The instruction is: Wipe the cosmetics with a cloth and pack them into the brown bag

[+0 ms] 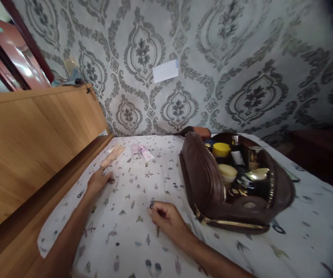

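My left hand [98, 180] rests low over the printed cloth at the near end of a peach-coloured tube [112, 156]. Its thumb stands apart from the fingers, and the fingertips are at or touching the tube's end. Right of that tube lie two small pink tubes, one pale pink [135, 151] and one white and pink [146, 153]. My right hand [169, 221] is above the cloth, left of an open brown cosmetic bag [202, 173]. Its fingers are curled in, with nothing visible in them. Inside the bag are a yellow-lidded jar [221, 150], a cream-lidded jar [227, 173] and several bottles.
A wooden board [39, 139] borders the cloth-covered surface [137, 247] on the left. The patterned wall [143, 50] rises behind, with a white paper [165, 71] on it. Behind the bag lies a brown-orange case [201, 133]. A blue cloth [75, 78] hangs on the board's top.
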Motion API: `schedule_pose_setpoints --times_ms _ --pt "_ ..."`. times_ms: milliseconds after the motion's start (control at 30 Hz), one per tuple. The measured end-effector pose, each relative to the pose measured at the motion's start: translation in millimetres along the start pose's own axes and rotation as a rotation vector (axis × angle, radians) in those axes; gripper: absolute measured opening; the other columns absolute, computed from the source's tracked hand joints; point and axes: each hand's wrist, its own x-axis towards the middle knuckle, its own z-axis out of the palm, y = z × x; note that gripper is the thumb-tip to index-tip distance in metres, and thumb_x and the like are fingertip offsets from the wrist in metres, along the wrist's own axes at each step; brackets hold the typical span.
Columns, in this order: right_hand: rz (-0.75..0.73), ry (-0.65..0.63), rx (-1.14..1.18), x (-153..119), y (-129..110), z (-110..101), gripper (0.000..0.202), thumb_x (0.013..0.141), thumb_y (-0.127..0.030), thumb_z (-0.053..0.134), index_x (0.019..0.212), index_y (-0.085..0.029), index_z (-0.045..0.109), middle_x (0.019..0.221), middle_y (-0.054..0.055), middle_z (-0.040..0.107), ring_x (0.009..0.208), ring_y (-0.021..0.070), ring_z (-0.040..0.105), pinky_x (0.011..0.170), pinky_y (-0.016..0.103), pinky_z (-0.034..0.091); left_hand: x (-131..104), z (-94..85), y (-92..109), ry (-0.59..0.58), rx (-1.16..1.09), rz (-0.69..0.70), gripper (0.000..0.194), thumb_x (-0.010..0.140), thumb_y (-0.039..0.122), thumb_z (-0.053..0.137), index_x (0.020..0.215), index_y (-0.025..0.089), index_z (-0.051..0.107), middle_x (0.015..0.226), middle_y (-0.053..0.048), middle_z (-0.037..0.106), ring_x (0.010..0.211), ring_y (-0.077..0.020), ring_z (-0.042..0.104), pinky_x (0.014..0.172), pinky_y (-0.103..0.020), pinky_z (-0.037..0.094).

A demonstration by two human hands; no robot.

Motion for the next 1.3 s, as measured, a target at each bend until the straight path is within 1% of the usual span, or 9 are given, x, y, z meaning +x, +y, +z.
schedule_pose_setpoints --times_ms 200,300,400,533,633,900,1100,1200,1300 --pt "0.079 0.037 0.168 3.4 2.5 -1.9 0.046 0.083 -0.06 0.058 0.065 -0.019 0.047 0.057 -0.004 0.046 0.048 0.0089 0.038 0.046 0.023 0.03 -10.6 6.1 25.5 -0.124 -0.443 0.019 0.05 0.076 0.044 0.064 0.116 0.013 0.059 0.063 0.001 0.062 0.056 -0.015 0.056 0.048 -0.023 0.04" --pt "0.128 0.089 0.309 5.7 0.3 -2.9 0.047 0.077 -0.063 0.063 0.09 -0.018 0.059 0.073 0.0 0.058 0.052 0.0104 0.05 0.046 0.023 0.04 -30.2 12.8 51.0 -0.23 -0.606 0.061 0.05 0.076 0.047 0.059 0.115 0.014 0.059 0.074 -0.001 0.062 0.059 -0.0131 0.055 0.044 -0.021 0.035" --pt "0.142 0.14 0.404 6.2 -1.9 -2.7 0.062 0.073 -0.065 0.067 0.112 -0.019 0.057 0.091 0.005 0.06 0.06 0.0137 0.059 0.046 0.025 0.047 -54.9 21.7 82.3 -0.361 -0.752 0.141 0.051 0.078 0.045 0.06 0.121 0.019 0.057 0.083 -0.001 0.06 0.062 -0.0116 0.054 0.045 -0.019 0.035" --pt "0.12 0.122 0.465 6.0 -2.9 -3.5 0.059 0.074 -0.064 0.066 0.111 -0.02 0.053 0.083 0.001 0.059 0.056 0.0135 0.059 0.046 0.026 0.049 -83.8 31.5 118.5 -0.512 -0.868 0.305 0.046 0.079 0.035 0.063 0.122 0.023 0.054 0.086 0.002 0.057 0.065 -0.0107 0.052 0.056 -0.02 0.044" --pt "0.112 0.125 0.49 6.5 -2.0 -5.5 0.053 0.073 -0.063 0.066 0.101 -0.02 0.051 0.068 -0.004 0.055 0.048 0.0121 0.056 0.045 0.025 0.047 -94.7 36.8 132.5 -0.489 -0.782 0.453 0.04 0.078 0.029 0.062 0.117 0.021 0.055 0.086 0.002 0.056 0.066 -0.0113 0.052 0.062 -0.023 0.047" --pt "0.073 0.164 0.348 3.0 -3.9 -3.0 0.035 0.079 -0.051 0.065 0.079 -0.02 0.047 0.063 -0.008 0.048 0.041 0.0071 0.047 0.038 0.02 0.033 -89.4 44.2 126.1 -0.159 -0.646 0.616 0.037 0.097 0.044 0.036 0.11 0.02 0.061 0.094 -0.003 0.063 0.091 -0.0193 0.059 0.087 -0.031 0.045" --pt "0.054 0.117 0.233 -0.6 -8.3 -4.6 0.024 0.084 -0.037 0.059 0.075 -0.019 0.047 0.061 -0.008 0.043 0.043 0.0069 0.048 0.041 0.02 0.035 -89.8 48.3 122.8 -0.199 -0.526 0.643 0.034 0.095 0.043 0.041 0.074 0.02 0.054 0.065 0.003 0.05 0.062 -0.0143 0.049 0.063 -0.026 0.04" --pt "0.066 0.087 0.244 -1.4 -7.8 -3.9 0.022 0.086 -0.038 0.057 0.08 -0.019 0.047 0.067 -0.006 0.048 0.046 0.0084 0.053 0.04 0.019 0.035 -94.3 49.7 119.7 -0.251 -0.518 0.612 0.036 0.095 0.048 0.041 0.077 0.02 0.056 0.065 0.002 0.053 0.062 -0.0151 0.052 0.063 -0.027 0.042" --pt "0.029 0.108 0.267 -3.2 -7.8 -2.5 0.019 0.088 -0.038 0.054 0.087 -0.02 0.049 0.073 -0.004 0.052 0.052 0.0091 0.054 0.045 0.02 0.037 -98.8 50.3 116.1 -0.216 -0.578 0.502 0.046 0.093 0.057 0.04 0.098 0.018 0.065 0.078 -0.002 0.066 0.072 -0.0186 0.062 0.071 -0.029 0.048"
